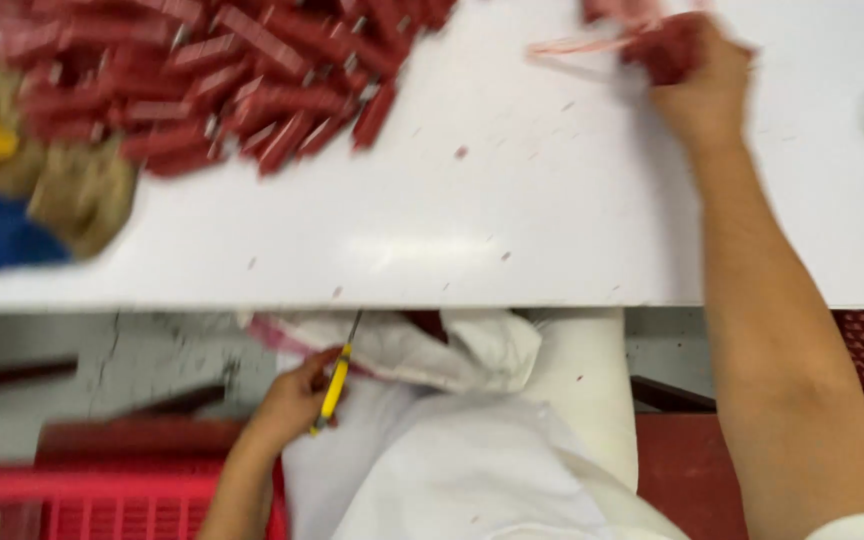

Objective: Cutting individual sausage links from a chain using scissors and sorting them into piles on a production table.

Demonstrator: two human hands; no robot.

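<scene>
My right hand reaches to the far edge of the table, fingers clenched on a red bundle. My left hand, below the near edge, grips yellow scissors. I think their point could snag the white bag.

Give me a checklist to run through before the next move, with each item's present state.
1. Right hand has a grip on the red bundle: ok.
2. Left hand holds the yellow-handled tool: ok.
3. Tool below the table edge, away from the right hand: ok.
4. Tool blade closed: cannot tell, blurred.
5. Red pile fully on the table: ok where visible.
6. Red basket contents: cannot tell.
</scene>
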